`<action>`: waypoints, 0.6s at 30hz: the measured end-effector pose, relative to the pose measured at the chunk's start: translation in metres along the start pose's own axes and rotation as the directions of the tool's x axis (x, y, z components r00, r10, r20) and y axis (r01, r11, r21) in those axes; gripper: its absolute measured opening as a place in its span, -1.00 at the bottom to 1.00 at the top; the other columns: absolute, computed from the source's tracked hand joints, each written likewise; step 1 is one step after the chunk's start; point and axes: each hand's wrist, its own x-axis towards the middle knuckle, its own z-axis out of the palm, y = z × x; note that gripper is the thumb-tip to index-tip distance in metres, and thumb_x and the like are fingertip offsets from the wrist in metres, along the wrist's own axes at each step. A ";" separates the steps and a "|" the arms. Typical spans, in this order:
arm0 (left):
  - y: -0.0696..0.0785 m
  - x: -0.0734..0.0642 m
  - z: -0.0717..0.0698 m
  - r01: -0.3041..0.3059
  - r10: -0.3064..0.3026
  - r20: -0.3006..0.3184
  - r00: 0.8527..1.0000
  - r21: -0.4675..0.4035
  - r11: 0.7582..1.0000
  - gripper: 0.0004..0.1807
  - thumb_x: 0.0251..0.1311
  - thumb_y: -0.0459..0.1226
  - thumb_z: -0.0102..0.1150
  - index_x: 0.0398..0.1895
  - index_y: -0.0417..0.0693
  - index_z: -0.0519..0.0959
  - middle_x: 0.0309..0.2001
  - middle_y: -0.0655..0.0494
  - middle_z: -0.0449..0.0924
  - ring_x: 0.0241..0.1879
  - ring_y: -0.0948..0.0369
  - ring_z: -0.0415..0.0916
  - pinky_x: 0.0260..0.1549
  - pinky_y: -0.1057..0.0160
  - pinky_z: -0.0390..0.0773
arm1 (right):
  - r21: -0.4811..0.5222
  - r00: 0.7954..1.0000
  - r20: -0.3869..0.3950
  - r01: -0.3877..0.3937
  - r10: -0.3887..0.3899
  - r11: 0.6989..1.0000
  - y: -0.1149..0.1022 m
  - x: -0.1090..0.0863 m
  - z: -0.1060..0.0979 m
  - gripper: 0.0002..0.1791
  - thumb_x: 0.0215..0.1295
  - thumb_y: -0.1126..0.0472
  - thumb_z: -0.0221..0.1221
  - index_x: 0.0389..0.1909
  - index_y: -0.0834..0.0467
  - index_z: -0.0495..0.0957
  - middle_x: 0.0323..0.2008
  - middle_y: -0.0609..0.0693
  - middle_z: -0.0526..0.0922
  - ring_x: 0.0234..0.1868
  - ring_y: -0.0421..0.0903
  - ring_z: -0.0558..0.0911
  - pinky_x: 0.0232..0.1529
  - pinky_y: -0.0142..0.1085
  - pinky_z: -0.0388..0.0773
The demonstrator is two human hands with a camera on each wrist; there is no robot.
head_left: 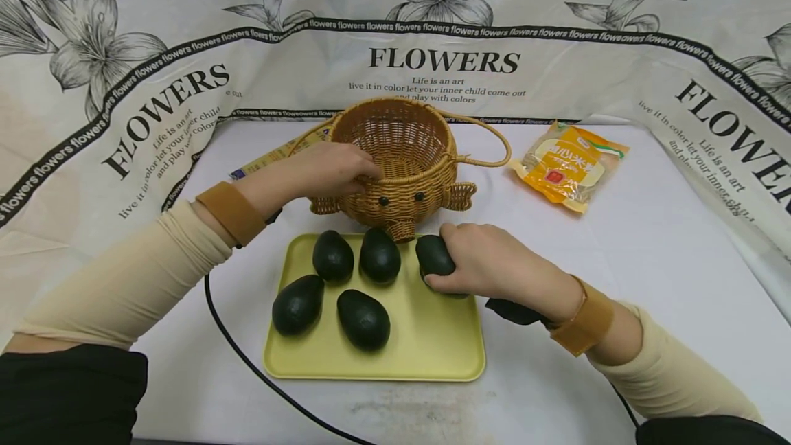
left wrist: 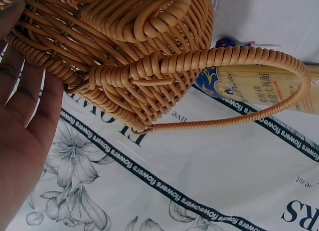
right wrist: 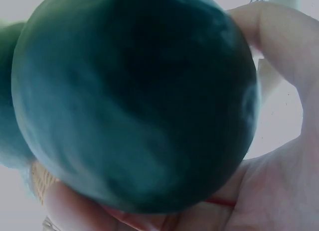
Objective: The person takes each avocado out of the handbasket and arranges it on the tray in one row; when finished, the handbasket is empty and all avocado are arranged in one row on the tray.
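Note:
A brown wicker basket [head_left: 395, 191] with an animal face and two side ears stands behind a yellow tray [head_left: 432, 356]. My left hand [head_left: 336, 170] holds the basket's left rim, its fingers over the edge; the left wrist view shows the fingers [left wrist: 37, 91] at the woven rim near a loop handle [left wrist: 234, 57]. At the tray's back right corner, my right hand [head_left: 488, 259] grips a dark green avocado [head_left: 434, 255] between thumb and fingers. That avocado [right wrist: 134, 101] fills most of the right wrist view. Several more avocados [head_left: 363, 320] lie on the tray's left and middle.
An orange and clear food packet [head_left: 565, 165] lies right of the basket. Behind its left side is a long yellow package [head_left: 281, 153], partly hidden by my left arm. A black cable [head_left: 247, 359] curves along the tray's left side. Flower-printed cloth [head_left: 445, 74] rises behind the table.

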 end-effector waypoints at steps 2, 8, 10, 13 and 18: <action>0.000 0.000 0.000 0.003 -0.003 0.003 1.000 -0.001 1.000 -0.61 0.22 -0.21 0.19 0.14 0.09 0.53 0.10 0.10 0.58 0.09 0.12 0.52 -0.05 0.10 0.59 | 0.007 1.000 0.011 0.001 -0.001 1.000 -0.001 -0.002 0.003 -0.53 0.01 -0.15 0.22 -0.32 0.17 0.43 -0.55 -0.04 0.49 -0.57 -0.12 0.44 -0.59 -0.38 0.32; 0.001 0.000 -0.001 0.004 -0.004 0.005 1.000 -0.006 1.000 -0.60 0.22 -0.22 0.19 0.15 0.09 0.52 0.11 0.10 0.57 0.11 0.11 0.51 -0.03 0.09 0.58 | 0.001 1.000 0.005 0.017 -0.017 1.000 -0.003 -0.009 0.013 -0.55 -0.02 -0.12 0.24 -0.33 0.18 0.44 -0.56 -0.05 0.48 -0.59 -0.13 0.44 -0.59 -0.35 0.34; 0.001 0.000 -0.001 0.005 -0.005 0.004 1.000 -0.007 1.000 -0.61 0.22 -0.22 0.19 0.14 0.09 0.52 0.11 0.10 0.57 0.10 0.11 0.51 -0.03 0.09 0.58 | -0.008 1.000 0.008 0.021 -0.020 1.000 -0.004 -0.011 0.017 -0.56 -0.03 -0.12 0.24 -0.36 0.17 0.43 -0.59 -0.05 0.47 -0.61 -0.13 0.43 -0.59 -0.34 0.35; 0.001 0.000 0.000 0.003 -0.003 0.003 1.000 -0.008 1.000 -0.61 0.22 -0.22 0.19 0.14 0.09 0.52 0.12 0.10 0.57 0.10 0.11 0.51 -0.04 0.09 0.58 | -0.015 0.999 0.021 0.024 -0.023 1.000 -0.005 -0.013 0.022 -0.56 -0.03 -0.13 0.24 -0.39 0.16 0.41 -0.61 -0.06 0.46 -0.63 -0.13 0.43 -0.60 -0.33 0.36; 0.000 0.000 0.000 0.004 -0.004 0.004 1.000 -0.006 1.000 -0.62 0.23 -0.23 0.18 0.13 0.09 0.53 0.12 0.10 0.57 0.11 0.11 0.51 -0.03 0.09 0.57 | -0.017 0.999 0.016 0.046 -0.046 0.999 -0.007 -0.017 0.031 -0.56 -0.05 -0.13 0.26 -0.43 0.15 0.38 -0.65 -0.08 0.43 -0.66 -0.14 0.41 -0.61 -0.31 0.37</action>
